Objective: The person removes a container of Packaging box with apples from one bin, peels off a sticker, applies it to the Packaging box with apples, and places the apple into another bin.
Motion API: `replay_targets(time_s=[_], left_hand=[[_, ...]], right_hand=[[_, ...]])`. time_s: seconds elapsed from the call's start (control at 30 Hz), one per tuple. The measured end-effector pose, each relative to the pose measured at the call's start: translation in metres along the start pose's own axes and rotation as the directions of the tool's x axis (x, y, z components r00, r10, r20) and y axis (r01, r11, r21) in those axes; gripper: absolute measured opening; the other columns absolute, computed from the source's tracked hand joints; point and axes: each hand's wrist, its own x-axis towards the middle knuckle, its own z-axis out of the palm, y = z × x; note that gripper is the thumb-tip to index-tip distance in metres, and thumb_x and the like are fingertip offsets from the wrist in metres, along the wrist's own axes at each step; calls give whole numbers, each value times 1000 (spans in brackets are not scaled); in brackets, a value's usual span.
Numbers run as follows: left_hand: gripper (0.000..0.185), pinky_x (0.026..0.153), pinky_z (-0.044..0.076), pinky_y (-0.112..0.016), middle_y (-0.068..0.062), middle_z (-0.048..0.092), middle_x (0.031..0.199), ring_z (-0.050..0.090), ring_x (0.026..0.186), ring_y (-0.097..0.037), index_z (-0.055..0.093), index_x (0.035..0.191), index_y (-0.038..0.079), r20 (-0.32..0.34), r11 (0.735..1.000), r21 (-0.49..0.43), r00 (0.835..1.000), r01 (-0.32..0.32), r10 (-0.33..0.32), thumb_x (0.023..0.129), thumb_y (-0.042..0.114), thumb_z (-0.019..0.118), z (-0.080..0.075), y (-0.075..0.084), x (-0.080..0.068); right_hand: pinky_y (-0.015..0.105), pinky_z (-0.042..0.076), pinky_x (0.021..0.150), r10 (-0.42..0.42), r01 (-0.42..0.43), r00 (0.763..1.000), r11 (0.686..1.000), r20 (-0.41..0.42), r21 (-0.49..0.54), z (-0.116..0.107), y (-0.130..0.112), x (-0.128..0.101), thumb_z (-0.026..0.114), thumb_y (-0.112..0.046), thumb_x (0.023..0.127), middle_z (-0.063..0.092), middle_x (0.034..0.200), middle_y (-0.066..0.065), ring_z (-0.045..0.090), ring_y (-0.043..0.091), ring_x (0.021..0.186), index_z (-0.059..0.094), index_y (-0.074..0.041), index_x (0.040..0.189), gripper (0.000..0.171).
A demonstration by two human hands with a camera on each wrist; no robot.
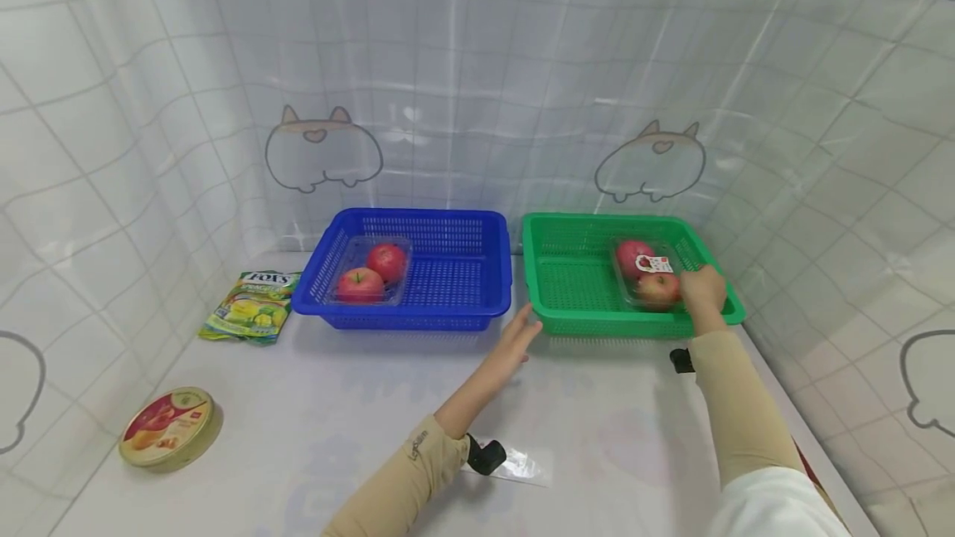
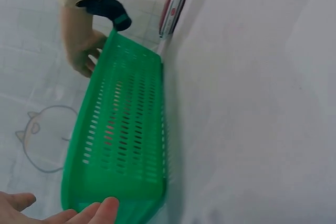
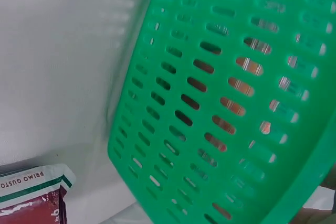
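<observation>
Your sleeves (image 1: pixel 395 483) lie nearest you. The blue basket (image 1: pixel 418 321) holds one apple pack (image 1: pixel 386 262) at its left. Your left grip (image 1: pixel 507 348) is wide, straight fingers at the green basket's (image 1: pixel 574 282) near-left corner, perhaps to steady it. That basket's right half holds the labelled pack (image 1: pixel 646 276), beside your right grip (image 1: pixel 704 290); whether it pinches anything, I cannot tell.

green basket (image 3: pixel 247 127): slotted wall, near | red packet (image 3: pixel 31 203): lower left, "PRIMO GUSTO" | white tabletop (image 3: pixel 58 77): upper left
</observation>
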Motion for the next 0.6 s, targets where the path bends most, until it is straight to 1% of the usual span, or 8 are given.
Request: replay_targets(time_s=[0.07, 0.13, 0.23, 0.37, 0.4, 0.5, 0.53, 0.6], left_hand=[[63, 97, 38, -53, -19, 16, 151, 24, 135, -35, 15, 149, 10, 1, 1000, -7, 1000, -15, 15, 97, 40, 35, -2, 2, -2], [62, 97, 37, -54, -19, 16, 151, 26, 134, -36, 14, 149, 10, -1, 1000, -11, 1000, -24, 24, 98, 38, 35, -5, 4, -4], [61, 97, 37, -55, -21, 16, 150, 27, 133, -37, 13, 149, 10, -12, 999, -15, 999, -33, 33, 98, 36, 34, -9, 7, -6], [61, 97, 37, -55, -23, 16, 149, 26, 133, -38, 14, 149, 11, -33, 1000, -23, 999, -18, 17, 98, 38, 35, -16, 9, -9], [61, 97, 37, -55, -23, 16, 150, 25, 134, -38, 14, 149, 11, -33, 1000, -28, 999, -13, 12, 98, 38, 35, -17, 9, -10], [62, 97, 36, -55, -24, 18, 149, 26, 133, -39, 12, 149, 11, -29, 999, -45, 1000, 0, -1, 98, 39, 35, -23, 9, -13], [62, 98, 35, -56, -25, 18, 148, 26, 133, -39, 11, 149, 10, -23, 999, -50, 1000, 6, -7, 98, 37, 34, -24, 13, -17], [64, 98, 35, -55, -24, 20, 148, 28, 132, -40, 11, 149, 10, -20, 998, -54, 1000, 14, -15, 98, 39, 34, -29, 11, -20]], right_hand=[[55, 38, 91, 2, -2, 1000, 1000, -8, 31, 2, -3, -3, 33, -23, 92, 35, 139, 30, 39, 47, 119, 32, 4, 140, 55], [57, 38, 90, -9, 9, 1000, 999, -9, 48, 5, -7, -7, 33, -27, 94, 32, 142, 28, 38, 48, 119, 26, 0, 144, 57], [60, 35, 93, -65, 65, 998, 996, -12, 59, 12, -13, -13, 32, -32, 96, 33, 141, 28, 37, 49, 120, 27, -1, 144, 57], [58, 36, 93, -156, 156, 988, 985, -12, 71, 21, -27, -27, 35, -34, 96, 38, 137, 29, 38, 47, 121, 33, -1, 141, 56], [58, 37, 92, -174, 174, 985, 982, -11, 78, 24, -30, -31, 35, -33, 96, 40, 136, 28, 40, 46, 118, 34, -1, 141, 55], [56, 37, 94, -248, 247, 969, 964, -1, 95, 31, -41, -43, 36, -31, 96, 42, 134, 27, 40, 44, 120, 37, 0, 139, 53], [56, 36, 95, -267, 265, 964, 958, 10, 110, 34, -45, -47, 36, -30, 96, 42, 135, 27, 39, 43, 122, 37, 0, 139, 53], [55, 35, 97, -328, 321, 944, 935, 23, 148, 40, -53, -55, 37, -29, 96, 42, 136, 25, 39, 41, 124, 38, 1, 138, 52]])
